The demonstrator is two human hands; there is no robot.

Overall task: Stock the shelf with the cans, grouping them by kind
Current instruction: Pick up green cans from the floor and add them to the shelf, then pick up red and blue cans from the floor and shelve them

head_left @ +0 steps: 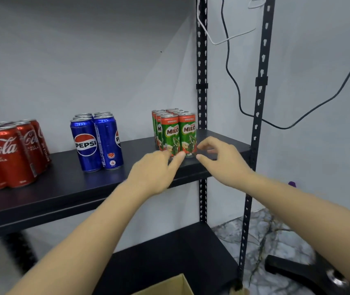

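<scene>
Three groups of cans stand on the black shelf point(67, 188). Red Coca-Cola cans point(6, 154) are at the left, blue Pepsi cans point(96, 141) in the middle, and green Milo cans point(175, 130) at the right end. My left hand point(155, 169) reaches to the foot of the front Milo cans, its fingertips touching their bases. My right hand point(223, 158) hovers just right of the front right Milo can, fingers loosely curved and holding nothing.
Black perforated uprights point(201, 60) frame the shelf's right end, with cables point(233, 81) hanging beside them. A lower black shelf point(170, 252) lies below. A cardboard box corner point(176, 286) shows at the bottom edge. Marble floor and a black stand base point(297, 271) are at the lower right.
</scene>
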